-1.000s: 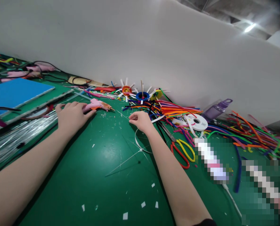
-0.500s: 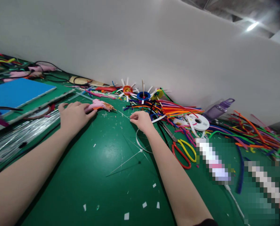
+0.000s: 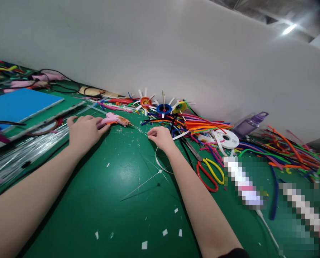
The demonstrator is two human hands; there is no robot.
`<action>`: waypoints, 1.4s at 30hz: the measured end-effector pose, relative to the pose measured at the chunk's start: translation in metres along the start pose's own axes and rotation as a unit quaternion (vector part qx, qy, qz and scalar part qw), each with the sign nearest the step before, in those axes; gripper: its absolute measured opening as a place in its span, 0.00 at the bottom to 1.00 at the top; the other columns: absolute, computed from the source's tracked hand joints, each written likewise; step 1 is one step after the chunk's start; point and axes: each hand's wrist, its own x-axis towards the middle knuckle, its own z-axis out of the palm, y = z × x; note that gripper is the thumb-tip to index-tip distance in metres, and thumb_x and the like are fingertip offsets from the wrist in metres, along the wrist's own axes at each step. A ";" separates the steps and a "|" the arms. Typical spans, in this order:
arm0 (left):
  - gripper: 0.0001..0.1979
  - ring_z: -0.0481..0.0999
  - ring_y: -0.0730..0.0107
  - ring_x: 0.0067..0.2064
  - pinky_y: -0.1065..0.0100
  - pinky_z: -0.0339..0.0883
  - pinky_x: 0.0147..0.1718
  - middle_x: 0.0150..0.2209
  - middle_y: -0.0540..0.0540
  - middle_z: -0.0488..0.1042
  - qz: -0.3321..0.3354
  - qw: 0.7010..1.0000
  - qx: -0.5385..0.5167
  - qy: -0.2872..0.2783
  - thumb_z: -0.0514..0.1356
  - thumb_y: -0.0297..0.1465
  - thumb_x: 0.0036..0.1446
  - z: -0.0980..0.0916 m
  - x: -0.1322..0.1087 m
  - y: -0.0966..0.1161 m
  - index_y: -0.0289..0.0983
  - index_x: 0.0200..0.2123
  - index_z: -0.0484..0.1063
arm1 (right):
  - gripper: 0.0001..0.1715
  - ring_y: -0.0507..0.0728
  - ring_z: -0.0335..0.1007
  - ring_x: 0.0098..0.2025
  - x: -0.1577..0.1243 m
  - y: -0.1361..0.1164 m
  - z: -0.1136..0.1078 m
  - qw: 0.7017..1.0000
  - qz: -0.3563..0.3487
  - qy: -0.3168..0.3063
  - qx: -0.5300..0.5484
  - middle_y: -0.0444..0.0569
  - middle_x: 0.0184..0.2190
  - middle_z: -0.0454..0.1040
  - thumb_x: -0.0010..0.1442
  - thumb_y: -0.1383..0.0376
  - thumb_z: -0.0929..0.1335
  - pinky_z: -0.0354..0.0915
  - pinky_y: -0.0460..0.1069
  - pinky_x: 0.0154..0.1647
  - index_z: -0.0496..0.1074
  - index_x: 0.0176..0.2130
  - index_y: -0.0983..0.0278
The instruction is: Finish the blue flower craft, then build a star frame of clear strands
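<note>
My left hand (image 3: 86, 134) is closed around the rear of a pink hot glue gun (image 3: 113, 119), which lies low over the green table. Its brown-stained nozzle points right, toward my other hand. My right hand (image 3: 161, 137) pinches a thin pale wire (image 3: 143, 132) between thumb and fingertips, and the wire's end reaches the nozzle tip or very close to it. Below that wrist stands a frame of thin wires joined at a whitish blob (image 3: 160, 171). A narrow white strip (image 3: 157, 157) curves behind the wrist; whether it joins the pinched wire is hidden.
Scissors (image 3: 206, 168) with red and yellow handles lie right of my forearm. Beyond are a white ribbon spool (image 3: 226, 139), a purple bottle (image 3: 248, 125) and many pipe cleaners (image 3: 205, 123). Silver tinsel (image 3: 28, 154) and a blue board (image 3: 22, 105) lie left. White scraps (image 3: 144, 245) dot the front.
My right hand has shifted very slightly left, with the wire and its frame. The left hand and glue gun look nearly unmoved.
</note>
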 end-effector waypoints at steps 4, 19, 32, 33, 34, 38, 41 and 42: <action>0.22 0.70 0.56 0.43 0.52 0.47 0.49 0.39 0.40 0.76 0.003 1.000 0.004 0.001 0.48 0.47 0.59 0.000 0.000 -0.001 0.39 0.40 0.74 | 0.06 0.53 0.76 0.36 0.000 0.000 0.000 1.000 -0.004 0.000 0.001 0.46 0.32 0.80 0.52 0.72 0.71 0.69 0.47 0.42 0.77 0.33 0.63; 0.23 0.70 0.54 0.43 0.52 0.47 0.49 0.39 0.39 0.75 0.005 1.000 -0.004 0.001 0.48 0.47 0.59 -0.002 -0.001 0.001 0.37 0.40 0.74 | 0.07 0.54 0.76 0.37 -0.001 -0.002 -0.001 1.000 0.005 -0.002 -0.006 0.46 0.32 0.80 0.53 0.72 0.70 0.69 0.47 0.43 0.77 0.33 0.62; 0.23 0.71 0.54 0.43 0.52 0.48 0.48 0.38 0.39 0.75 0.005 1.000 -0.003 -0.004 0.48 0.47 0.59 -0.001 0.001 0.000 0.38 0.40 0.74 | 0.07 0.54 0.76 0.37 0.000 -0.001 -0.001 1.000 0.007 -0.006 -0.007 0.47 0.32 0.80 0.53 0.72 0.70 0.69 0.48 0.44 0.77 0.34 0.63; 0.23 0.71 0.54 0.43 0.52 0.48 0.48 0.38 0.39 0.75 0.005 1.000 -0.003 -0.005 0.48 0.47 0.59 -0.001 0.000 0.000 0.38 0.40 0.74 | 0.07 0.54 0.76 0.37 0.000 -0.001 -0.001 1.000 0.007 -0.006 -0.008 0.47 0.32 0.80 0.53 0.72 0.69 0.68 0.48 0.44 0.77 0.34 0.63; 0.23 0.71 0.54 0.43 0.52 0.48 0.48 0.38 0.39 0.75 0.005 1.000 -0.004 -0.005 0.48 0.47 0.59 -0.001 0.000 0.000 0.38 0.40 0.74 | 0.07 0.54 0.76 0.38 0.000 -0.001 -0.001 1.000 0.006 -0.007 -0.008 0.47 0.32 0.80 0.53 0.72 0.69 0.68 0.48 0.44 0.77 0.34 0.63; 0.23 0.71 0.54 0.43 0.52 0.47 0.48 0.38 0.39 0.75 0.007 1.000 -0.010 0.002 0.48 0.47 0.59 -0.001 0.000 0.000 0.37 0.40 0.74 | 0.07 0.54 0.76 0.38 0.000 -0.002 -0.001 1.000 0.007 -0.008 -0.011 0.47 0.33 0.80 0.53 0.72 0.69 0.68 0.48 0.45 0.77 0.34 0.63; 0.22 0.71 0.54 0.43 0.52 0.47 0.48 0.37 0.39 0.75 0.010 1.000 -0.013 0.007 0.49 0.47 0.59 0.001 0.001 -0.001 0.37 0.39 0.74 | 0.08 0.54 0.76 0.38 0.000 -0.003 -0.002 1.000 0.009 -0.009 -0.011 0.47 0.33 0.80 0.54 0.72 0.68 0.67 0.48 0.45 0.77 0.34 0.63; 0.22 0.71 0.54 0.43 0.53 0.48 0.48 0.37 0.39 0.75 0.011 1.000 -0.014 0.006 0.49 0.47 0.59 0.002 0.001 -0.001 0.37 0.39 0.74 | 0.08 0.54 0.76 0.38 -0.001 -0.003 -0.002 1.000 0.011 -0.010 -0.010 0.47 0.33 0.80 0.54 0.72 0.68 0.67 0.48 0.45 0.77 0.34 0.63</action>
